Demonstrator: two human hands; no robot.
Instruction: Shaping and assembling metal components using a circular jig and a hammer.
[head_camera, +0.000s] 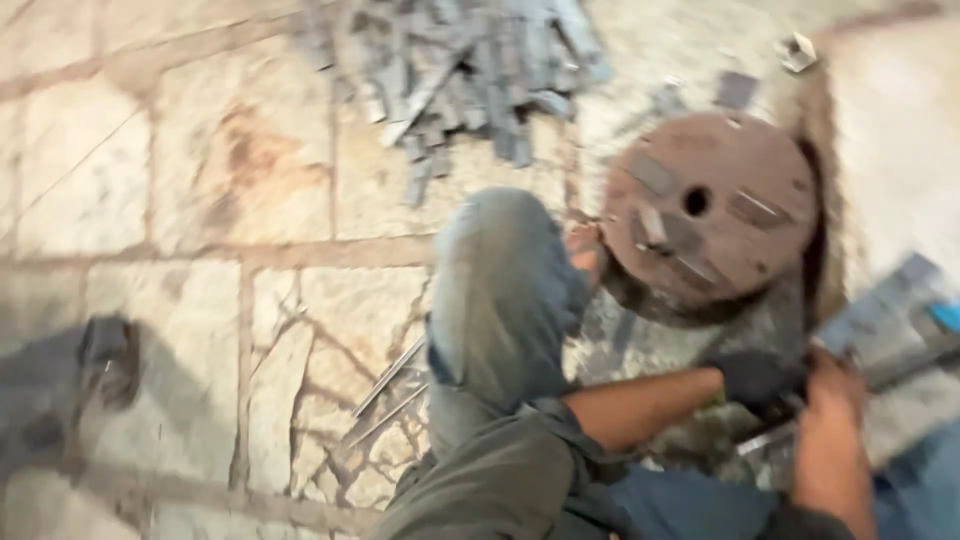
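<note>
The person crouches on a stone-paved floor (200, 200), one knee (500, 260) in grey trousers raised in the middle of the view. Both hands work low at the near right corner of the floor. The left hand (755, 378), in a dark glove, is closed around the near end of a flat metal strip (885, 325). The right hand (835, 395), bare, grips the same strip just beside the glove, fingers wrapped over it. The strip is blurred, but its long axis runs from the hands up and away to the right, rising toward the right edge of the view, the far end pointing out past that edge.

Just beyond the hands lies a round rusty disc (710, 205) with a hole in its centre and a few small metal scraps on its face; it sits flat on the floor, near the knee. Farther off, at the far edge of the floor, is a heap of grey metal pieces (460, 70). Two thin rods (385, 395) lie slanted on the stones left of the leg. A dark shoe (105, 360) rests near the left edge.
</note>
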